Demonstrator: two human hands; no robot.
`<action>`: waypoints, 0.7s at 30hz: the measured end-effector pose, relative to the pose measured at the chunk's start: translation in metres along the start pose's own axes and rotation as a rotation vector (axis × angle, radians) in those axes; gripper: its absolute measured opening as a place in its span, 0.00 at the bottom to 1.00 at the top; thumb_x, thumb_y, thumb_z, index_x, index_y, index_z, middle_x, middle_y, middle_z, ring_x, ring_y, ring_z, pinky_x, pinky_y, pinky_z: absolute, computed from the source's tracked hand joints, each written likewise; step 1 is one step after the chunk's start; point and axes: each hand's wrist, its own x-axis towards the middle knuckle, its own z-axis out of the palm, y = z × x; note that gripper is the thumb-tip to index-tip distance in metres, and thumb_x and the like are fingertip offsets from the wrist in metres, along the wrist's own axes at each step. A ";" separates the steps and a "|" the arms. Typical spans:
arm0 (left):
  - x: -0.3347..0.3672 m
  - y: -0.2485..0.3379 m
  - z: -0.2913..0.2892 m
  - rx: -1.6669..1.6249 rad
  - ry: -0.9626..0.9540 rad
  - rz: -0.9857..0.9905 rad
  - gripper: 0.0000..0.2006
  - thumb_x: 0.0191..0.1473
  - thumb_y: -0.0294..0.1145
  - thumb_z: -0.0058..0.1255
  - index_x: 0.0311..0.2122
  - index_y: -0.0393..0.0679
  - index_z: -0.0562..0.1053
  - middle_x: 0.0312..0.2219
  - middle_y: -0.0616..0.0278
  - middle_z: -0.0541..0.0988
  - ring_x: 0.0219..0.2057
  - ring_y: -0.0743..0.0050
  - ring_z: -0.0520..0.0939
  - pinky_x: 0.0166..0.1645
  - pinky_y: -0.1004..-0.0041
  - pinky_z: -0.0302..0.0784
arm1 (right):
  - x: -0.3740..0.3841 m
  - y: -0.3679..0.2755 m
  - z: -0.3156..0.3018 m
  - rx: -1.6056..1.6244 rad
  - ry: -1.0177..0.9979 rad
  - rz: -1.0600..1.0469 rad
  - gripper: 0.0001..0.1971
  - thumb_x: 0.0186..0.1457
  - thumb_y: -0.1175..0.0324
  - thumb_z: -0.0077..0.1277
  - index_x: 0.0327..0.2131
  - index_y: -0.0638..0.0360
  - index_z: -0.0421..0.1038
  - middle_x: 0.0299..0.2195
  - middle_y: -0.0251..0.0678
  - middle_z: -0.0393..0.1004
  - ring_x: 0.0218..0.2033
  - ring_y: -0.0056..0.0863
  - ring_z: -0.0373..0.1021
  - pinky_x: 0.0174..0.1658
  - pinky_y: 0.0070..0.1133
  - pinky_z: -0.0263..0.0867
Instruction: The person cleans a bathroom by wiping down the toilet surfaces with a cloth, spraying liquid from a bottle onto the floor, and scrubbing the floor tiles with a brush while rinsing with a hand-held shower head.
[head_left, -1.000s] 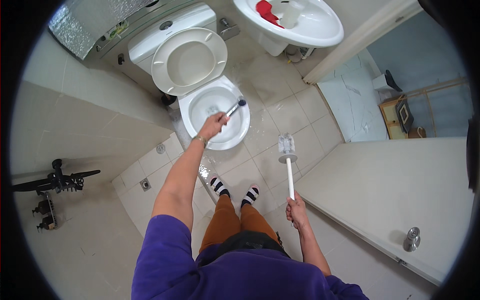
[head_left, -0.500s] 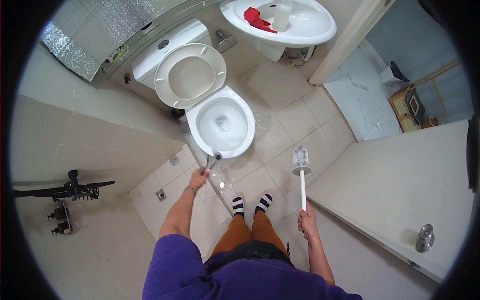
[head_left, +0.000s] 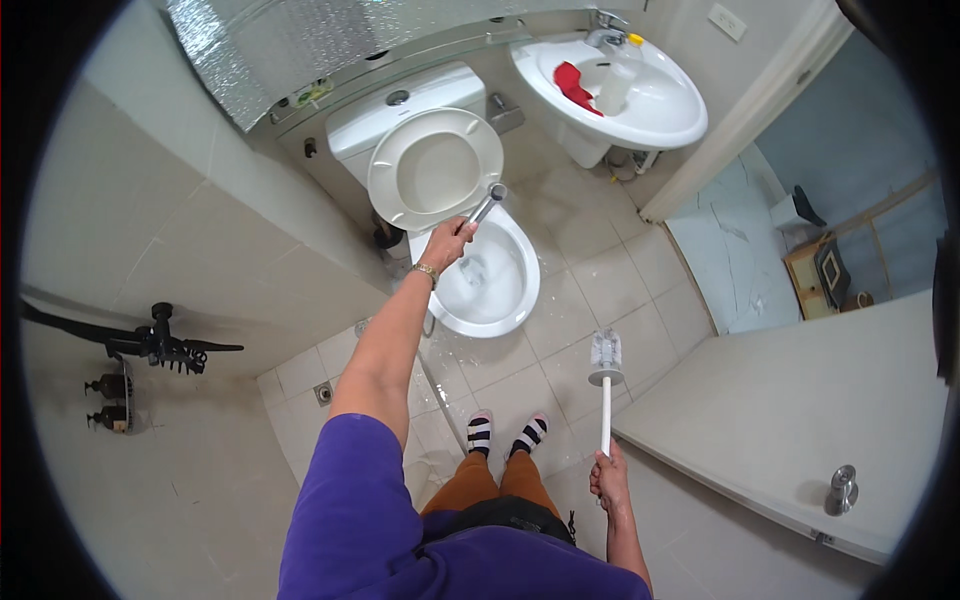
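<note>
My left hand [head_left: 447,245] is wrapped round a silver bidet sprayer [head_left: 487,203], held over the back of the white toilet bowl [head_left: 528,268]. The sprayer's head points away from me, toward the raised toilet seat [head_left: 487,152]. Foamy-looking water lies at the bottom of the bowl. Out to the right, my right hand [head_left: 610,478] grips the white handle of a toilet brush [head_left: 605,352]. The brush's clear-and-white bristle head points up and away, above the tiles and apart from the toilet.
A white sink [head_left: 680,115] at the back right holds a red cloth [head_left: 575,88] and a whitish bottle [head_left: 614,90]. An open door [head_left: 780,400] stands at the right. Black shower fittings [head_left: 165,345] are on the left wall. Water drops wet the floor tiles [head_left: 570,310].
My left hand has moved forward with the sprayer, from the bowl's front edge to above its back. The brush stays in my right hand, slightly lower in view. The view has shifted.
</note>
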 end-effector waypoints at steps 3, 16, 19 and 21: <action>-0.007 -0.013 -0.019 -0.206 0.105 -0.174 0.16 0.53 0.44 0.46 0.31 0.40 0.72 0.19 0.67 0.71 0.16 0.81 0.68 0.22 0.78 0.66 | -0.001 0.001 -0.001 -0.017 0.004 -0.016 0.26 0.58 0.69 0.39 0.59 0.46 0.46 0.12 0.23 0.52 0.09 0.12 0.49 0.10 0.13 0.44; 0.042 0.014 -0.100 -0.070 0.327 -0.080 0.21 0.52 0.50 0.44 0.27 0.37 0.71 0.18 0.64 0.72 0.15 0.80 0.69 0.22 0.77 0.67 | -0.002 -0.012 0.011 -0.032 -0.006 -0.016 0.24 0.58 0.67 0.38 0.58 0.41 0.48 0.12 0.23 0.52 0.08 0.11 0.47 0.10 0.13 0.42; 0.066 0.055 -0.083 -0.047 0.214 0.002 0.22 0.52 0.51 0.44 0.27 0.37 0.71 0.19 0.64 0.73 0.15 0.79 0.70 0.22 0.75 0.67 | -0.006 -0.017 0.012 -0.015 -0.019 -0.022 0.26 0.58 0.67 0.39 0.59 0.45 0.46 0.12 0.22 0.52 0.08 0.12 0.48 0.10 0.13 0.43; 0.073 0.061 -0.070 -0.035 0.124 0.045 0.21 0.52 0.50 0.45 0.28 0.38 0.71 0.19 0.64 0.73 0.15 0.79 0.70 0.22 0.75 0.67 | -0.007 -0.015 0.017 -0.011 -0.048 -0.025 0.28 0.57 0.68 0.39 0.60 0.48 0.44 0.12 0.22 0.51 0.08 0.12 0.48 0.10 0.13 0.44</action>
